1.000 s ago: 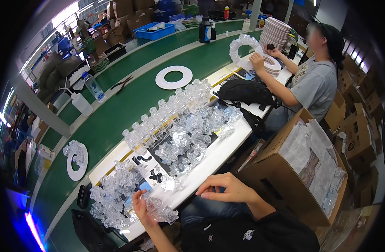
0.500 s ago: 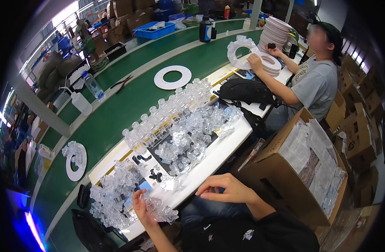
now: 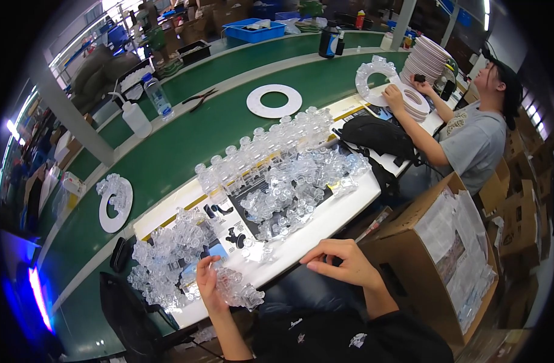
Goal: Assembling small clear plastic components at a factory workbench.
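At the table's near edge my left hand is bent around a few clear plastic fittings, which rest against its palm and fingers. My right hand hovers over my lap, right of the table edge, its fingers loosely bent and apart with nothing visible in them. Beside my left hand lies a loose heap of clear fittings. A second heap spreads across the middle of the table. Behind that heap, similar clear pieces stand in a slanting row.
White rings lie on the green conveyor, one at left carrying clear pieces. A cardboard box stands to my right. Farther right, a co-worker holds a ring beside a ring stack. A black bag sits between us.
The whole view has shifted, so the table and conveyor appear farther right. Both hands keep nearly the same pose, and the left still has the clear fittings.
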### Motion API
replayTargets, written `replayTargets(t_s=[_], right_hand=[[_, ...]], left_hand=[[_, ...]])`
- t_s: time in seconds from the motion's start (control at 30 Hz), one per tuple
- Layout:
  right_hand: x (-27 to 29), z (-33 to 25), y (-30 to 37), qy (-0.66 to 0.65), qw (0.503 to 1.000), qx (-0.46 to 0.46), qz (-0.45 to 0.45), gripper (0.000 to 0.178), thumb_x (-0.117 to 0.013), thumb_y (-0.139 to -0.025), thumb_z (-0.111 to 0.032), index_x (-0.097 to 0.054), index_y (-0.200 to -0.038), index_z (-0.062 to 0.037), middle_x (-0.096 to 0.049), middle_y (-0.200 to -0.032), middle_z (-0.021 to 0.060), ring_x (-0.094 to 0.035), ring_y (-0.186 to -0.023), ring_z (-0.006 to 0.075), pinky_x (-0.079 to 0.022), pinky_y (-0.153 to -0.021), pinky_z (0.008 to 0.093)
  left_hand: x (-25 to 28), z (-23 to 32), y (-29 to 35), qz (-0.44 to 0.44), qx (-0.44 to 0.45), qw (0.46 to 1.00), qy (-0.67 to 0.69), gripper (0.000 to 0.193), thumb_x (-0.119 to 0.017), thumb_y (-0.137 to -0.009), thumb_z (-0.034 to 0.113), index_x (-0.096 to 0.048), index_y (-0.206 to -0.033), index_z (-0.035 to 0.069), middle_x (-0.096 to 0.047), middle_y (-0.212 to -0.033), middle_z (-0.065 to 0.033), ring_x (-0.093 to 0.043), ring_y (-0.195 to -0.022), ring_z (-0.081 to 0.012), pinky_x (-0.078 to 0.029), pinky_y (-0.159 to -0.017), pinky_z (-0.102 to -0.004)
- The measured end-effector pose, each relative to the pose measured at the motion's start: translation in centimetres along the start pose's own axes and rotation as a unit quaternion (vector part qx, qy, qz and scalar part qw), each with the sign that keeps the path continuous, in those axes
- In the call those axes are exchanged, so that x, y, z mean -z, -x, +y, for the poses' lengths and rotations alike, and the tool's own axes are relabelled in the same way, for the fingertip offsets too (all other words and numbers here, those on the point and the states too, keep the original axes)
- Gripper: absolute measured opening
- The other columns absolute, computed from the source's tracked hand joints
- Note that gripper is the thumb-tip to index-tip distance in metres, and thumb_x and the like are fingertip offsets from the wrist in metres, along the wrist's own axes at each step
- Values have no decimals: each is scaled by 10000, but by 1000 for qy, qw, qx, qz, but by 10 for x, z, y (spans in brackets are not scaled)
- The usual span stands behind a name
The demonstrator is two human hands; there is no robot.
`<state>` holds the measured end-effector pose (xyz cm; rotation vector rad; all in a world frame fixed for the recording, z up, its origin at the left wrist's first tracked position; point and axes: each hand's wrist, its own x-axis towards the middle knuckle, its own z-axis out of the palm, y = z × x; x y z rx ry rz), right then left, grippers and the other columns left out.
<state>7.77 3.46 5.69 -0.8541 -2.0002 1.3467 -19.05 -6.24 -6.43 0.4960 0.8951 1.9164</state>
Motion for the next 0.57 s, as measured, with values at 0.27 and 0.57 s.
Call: replayTargets(t_s=[0.27, 0.57], right_hand=[[49, 7, -66, 155, 958, -32, 238, 159, -605, -808, -140, -645, -935, -53, -632, -769, -8, -542, -687, 36, -381, -549, 189], [169, 100, -225, 413, 862, -166, 243, 442, -544, -799, -434, -556, -1080, -94, -595, -1018, 162, -582, -922, 323, -453, -793, 402]], left_hand=[[1, 1, -1, -7, 2, 1000, 14, 322, -544, -823, 50, -462, -1134, 24, -519, -1103, -112, -558, -848, -145, -490, -725, -258], [14, -8, -5, -19, -7, 999, -49, 398, -611, -789, 120, -464, -1150, 37, -516, -1123, -119, -530, -999, -206, -433, -914, -331]])
